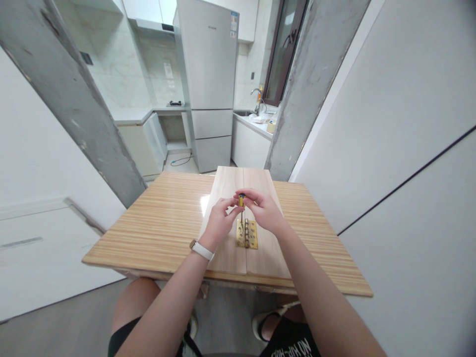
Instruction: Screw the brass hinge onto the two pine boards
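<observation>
A screwdriver (pixel 241 201) with a yellow and black handle stands upright over a brass hinge (pixel 253 235). Its shaft points down to the upper part of the hinge's left leaf. My left hand (pixel 222 218) pinches the handle from the left. From the right, the fingers of my right hand (pixel 263 208) close on the handle's top. The hinge lies spread flat across the seam between two pale wooden boards (pixel 230 260), its knuckle along the seam. Whether the tip sits in a screw is too small to tell.
The boards lie on a striped wooden table (pixel 312 238), whose front edge is close to my legs. Behind it stand a grey fridge (pixel 210 64) and a counter with a sink (pixel 243 113). White panels and grey pillars flank the table.
</observation>
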### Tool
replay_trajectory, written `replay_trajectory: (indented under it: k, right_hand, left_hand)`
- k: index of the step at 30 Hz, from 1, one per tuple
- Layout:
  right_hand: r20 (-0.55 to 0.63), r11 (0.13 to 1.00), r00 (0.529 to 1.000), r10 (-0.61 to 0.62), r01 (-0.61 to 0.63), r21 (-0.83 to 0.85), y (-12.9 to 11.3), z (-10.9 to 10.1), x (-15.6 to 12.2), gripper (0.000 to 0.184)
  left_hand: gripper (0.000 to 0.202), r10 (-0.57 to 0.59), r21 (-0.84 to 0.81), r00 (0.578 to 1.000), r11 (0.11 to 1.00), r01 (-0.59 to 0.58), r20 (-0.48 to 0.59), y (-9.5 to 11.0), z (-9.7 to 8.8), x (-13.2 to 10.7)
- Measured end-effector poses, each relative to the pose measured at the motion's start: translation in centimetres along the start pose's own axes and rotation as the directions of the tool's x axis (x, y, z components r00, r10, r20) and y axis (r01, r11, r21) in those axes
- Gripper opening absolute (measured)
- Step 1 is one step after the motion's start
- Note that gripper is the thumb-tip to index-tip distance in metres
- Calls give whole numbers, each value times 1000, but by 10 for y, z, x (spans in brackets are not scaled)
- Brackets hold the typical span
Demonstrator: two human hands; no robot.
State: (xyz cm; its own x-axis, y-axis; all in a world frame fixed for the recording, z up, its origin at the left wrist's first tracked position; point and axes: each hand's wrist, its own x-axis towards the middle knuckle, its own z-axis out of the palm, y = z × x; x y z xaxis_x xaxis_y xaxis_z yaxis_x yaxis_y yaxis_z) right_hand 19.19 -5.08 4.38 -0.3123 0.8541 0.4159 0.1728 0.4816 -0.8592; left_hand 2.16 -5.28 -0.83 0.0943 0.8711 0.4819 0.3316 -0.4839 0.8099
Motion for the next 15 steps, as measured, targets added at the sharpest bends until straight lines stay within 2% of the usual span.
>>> replay_trajectory:
  k: [3,7,15]
  right_hand:
    - [-58,999,998,-7,5,-39,2,1,-1,26]
    - [-140,997,990,10,-20,-70,0,3,0,23]
    - [-189,975,981,-47,4,-222,-8,11,-2,20]
  left_hand:
    - [14,-31,6,999,999,32,-23,0,0,-1]
    - [16,-18,13,1000,1000,18,-21,3,0,-4]
    - [18,43,100,993,994,-32,-111,13,3,-5]
